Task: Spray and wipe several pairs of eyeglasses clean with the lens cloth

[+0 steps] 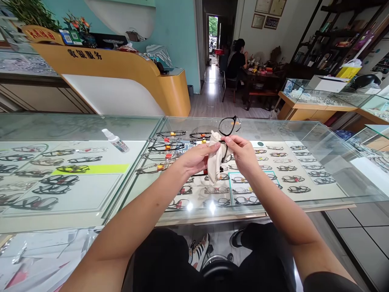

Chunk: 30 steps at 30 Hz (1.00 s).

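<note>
Above the glass counter, my left hand (196, 159) is closed on a cream-coloured cloth (213, 165) that hangs down below the fingers. My right hand (242, 153) pinches a pair of black-framed eyeglasses (221, 132) at the middle, close to the cloth. One lens rim and a temple stick up past the fingertips. The cloth and my fingers cover the other part of the glasses, so whether the cloth wraps that lens I cannot tell. Both hands nearly meet, thumbs towards each other.
A white spray bottle (115, 140) is on the counter to the left. Several rows of eyeglasses (293, 178) lie inside the glass display case (182, 217). Beyond it stand a yellow-and-white cashier desk (118, 87) and a seated person (236, 63) at a table.
</note>
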Available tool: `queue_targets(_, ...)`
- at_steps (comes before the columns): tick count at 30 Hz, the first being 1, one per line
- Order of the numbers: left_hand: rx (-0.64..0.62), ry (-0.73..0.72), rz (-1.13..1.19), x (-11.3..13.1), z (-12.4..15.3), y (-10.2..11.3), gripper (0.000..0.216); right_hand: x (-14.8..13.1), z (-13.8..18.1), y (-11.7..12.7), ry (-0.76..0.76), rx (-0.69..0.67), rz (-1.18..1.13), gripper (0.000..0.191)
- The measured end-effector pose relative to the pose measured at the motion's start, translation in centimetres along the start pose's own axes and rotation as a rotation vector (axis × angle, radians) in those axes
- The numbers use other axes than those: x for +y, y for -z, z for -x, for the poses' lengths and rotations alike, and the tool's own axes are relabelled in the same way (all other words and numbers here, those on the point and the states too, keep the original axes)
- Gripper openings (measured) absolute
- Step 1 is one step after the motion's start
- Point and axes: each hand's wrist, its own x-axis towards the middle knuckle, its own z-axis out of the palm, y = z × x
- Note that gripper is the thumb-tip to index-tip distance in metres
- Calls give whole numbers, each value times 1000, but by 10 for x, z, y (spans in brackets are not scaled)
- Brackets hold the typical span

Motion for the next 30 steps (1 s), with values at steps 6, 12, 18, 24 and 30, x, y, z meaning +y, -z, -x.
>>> queue_targets(6, -69, -42, -109, 3, 3, -1, 51, -3, -1, 0, -14, 21, -51, 32)
queue_targets(12, -57, -62, -219, 5, 10, -8, 52, -7, 0, -3, -59, 30, -57, 39)
queue_targets(18, 103, -290, -224, -10, 7, -18, 56, 0, 2, -6, -39, -3, -38, 40)
queue_targets(24, 89, -364, -258, -9, 5, -16, 57, -3, 3, -7, -52, -50, -89, 39)
queue_targets(30, 86, -339, -268, 0, 6, -10, 59, -11, 0, -6, -91, 13, -159, 44)
